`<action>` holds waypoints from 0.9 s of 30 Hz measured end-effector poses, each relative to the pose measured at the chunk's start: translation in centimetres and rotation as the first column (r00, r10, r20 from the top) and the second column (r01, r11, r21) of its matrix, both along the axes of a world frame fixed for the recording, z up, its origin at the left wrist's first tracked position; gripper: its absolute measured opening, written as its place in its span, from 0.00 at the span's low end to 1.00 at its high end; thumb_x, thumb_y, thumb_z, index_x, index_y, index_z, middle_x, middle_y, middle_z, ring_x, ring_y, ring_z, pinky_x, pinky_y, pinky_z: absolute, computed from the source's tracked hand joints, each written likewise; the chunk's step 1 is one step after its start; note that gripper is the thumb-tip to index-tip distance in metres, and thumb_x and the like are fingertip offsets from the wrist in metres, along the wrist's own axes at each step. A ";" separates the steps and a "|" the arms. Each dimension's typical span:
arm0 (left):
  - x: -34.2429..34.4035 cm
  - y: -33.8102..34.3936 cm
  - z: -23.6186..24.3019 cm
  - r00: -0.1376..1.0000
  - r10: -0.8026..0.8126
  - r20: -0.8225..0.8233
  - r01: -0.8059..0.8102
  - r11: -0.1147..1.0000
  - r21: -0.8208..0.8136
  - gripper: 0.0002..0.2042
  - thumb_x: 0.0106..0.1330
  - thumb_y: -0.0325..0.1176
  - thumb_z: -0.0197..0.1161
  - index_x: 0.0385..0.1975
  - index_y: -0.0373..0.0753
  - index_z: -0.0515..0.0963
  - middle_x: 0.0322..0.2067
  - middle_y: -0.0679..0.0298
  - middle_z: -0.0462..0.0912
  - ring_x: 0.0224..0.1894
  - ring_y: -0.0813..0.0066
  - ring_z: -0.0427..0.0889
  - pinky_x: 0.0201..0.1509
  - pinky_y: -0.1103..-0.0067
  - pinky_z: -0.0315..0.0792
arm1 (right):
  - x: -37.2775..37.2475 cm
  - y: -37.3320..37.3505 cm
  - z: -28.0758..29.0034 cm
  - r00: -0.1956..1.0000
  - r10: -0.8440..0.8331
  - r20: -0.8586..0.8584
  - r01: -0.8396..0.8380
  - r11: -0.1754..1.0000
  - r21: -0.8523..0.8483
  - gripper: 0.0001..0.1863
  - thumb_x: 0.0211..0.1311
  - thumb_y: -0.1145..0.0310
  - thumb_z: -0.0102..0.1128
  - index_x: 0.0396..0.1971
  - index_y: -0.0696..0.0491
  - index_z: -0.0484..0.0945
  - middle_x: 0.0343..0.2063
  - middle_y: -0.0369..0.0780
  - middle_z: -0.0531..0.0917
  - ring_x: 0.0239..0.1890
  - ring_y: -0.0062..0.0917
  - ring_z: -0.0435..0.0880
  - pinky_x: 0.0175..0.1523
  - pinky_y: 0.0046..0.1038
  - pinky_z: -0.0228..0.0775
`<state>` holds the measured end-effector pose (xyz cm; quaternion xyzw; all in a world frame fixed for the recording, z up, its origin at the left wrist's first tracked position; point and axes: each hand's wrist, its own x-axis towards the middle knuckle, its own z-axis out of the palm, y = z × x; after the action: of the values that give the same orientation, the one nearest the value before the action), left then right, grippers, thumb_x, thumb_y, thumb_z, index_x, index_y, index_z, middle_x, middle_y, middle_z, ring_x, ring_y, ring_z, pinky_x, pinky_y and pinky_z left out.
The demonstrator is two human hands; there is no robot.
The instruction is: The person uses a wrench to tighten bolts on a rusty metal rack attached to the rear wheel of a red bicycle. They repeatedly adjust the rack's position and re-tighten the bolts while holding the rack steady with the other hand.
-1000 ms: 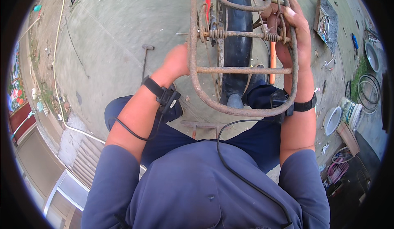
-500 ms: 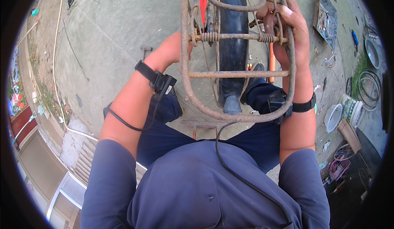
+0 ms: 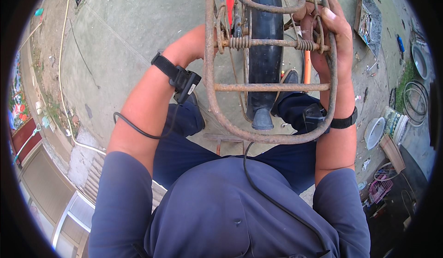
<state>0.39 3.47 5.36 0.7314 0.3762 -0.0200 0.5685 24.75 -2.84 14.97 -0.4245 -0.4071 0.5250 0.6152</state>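
A rusty metal bicycle rear rack [image 3: 272, 88] with a spring clamp fills the upper middle, above a black rear mudguard [image 3: 264, 59]. My right hand [image 3: 325, 36] grips the rack's right side near the spring bar. My left hand [image 3: 196, 43] reaches under the rack's left rail; its fingers are hidden behind the metal. Both wrists wear black bands with small devices, and a cable runs from each one.
Concrete ground [image 3: 120, 31] spreads to the left, with a hose [image 3: 64, 64] lying along it. On the right stand a white bowl [image 3: 374, 132], coiled wire hoops [image 3: 415, 103], a flat tray of parts [image 3: 369, 22] and other clutter. An orange bar [image 3: 307, 73] shows beside the wheel.
My left forearm has moved up and to the right, its hand sliding in beneath the rack's left rail. The rack appears larger and closer. My right hand keeps its grip.
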 end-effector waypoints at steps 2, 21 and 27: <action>0.2 -0.6 -1.1 0.998 -0.020 -0.057 0.028 0.989 0.143 0.10 0.67 0.33 0.61 0.42 0.34 0.75 0.21 0.60 0.78 0.21 0.74 0.73 0.23 0.74 0.68 | -0.2 -0.2 0.5 0.998 0.024 -0.055 -0.025 1.000 -0.003 0.46 0.54 0.57 0.57 0.71 0.67 0.57 0.40 0.40 0.81 0.38 0.21 0.79 0.44 0.18 0.71; 0.5 -14.0 -13.6 0.851 0.477 -0.219 -0.409 0.864 0.293 0.14 0.73 0.35 0.52 0.50 0.33 0.74 0.32 0.44 0.84 0.38 0.43 0.85 0.40 0.59 0.77 | -0.3 -0.2 0.1 0.998 -0.033 0.058 0.033 0.999 -0.005 0.49 0.54 0.54 0.59 0.71 0.68 0.56 0.41 0.42 0.81 0.37 0.20 0.79 0.42 0.16 0.70; -1.8 -12.6 -10.8 0.772 0.624 -0.122 -0.622 0.781 0.060 0.18 0.57 0.29 0.64 0.48 0.33 0.74 0.33 0.46 0.85 0.39 0.43 0.84 0.41 0.59 0.77 | 0.2 -0.2 0.5 0.994 0.012 0.105 -0.009 1.000 -0.028 0.48 0.53 0.52 0.58 0.70 0.65 0.59 0.33 0.39 0.81 0.32 0.18 0.77 0.36 0.15 0.68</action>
<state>-1.38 -9.17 -5.49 0.5670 0.6348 0.1227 0.5104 24.93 -3.05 15.51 -0.4578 -0.4340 0.5105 0.5843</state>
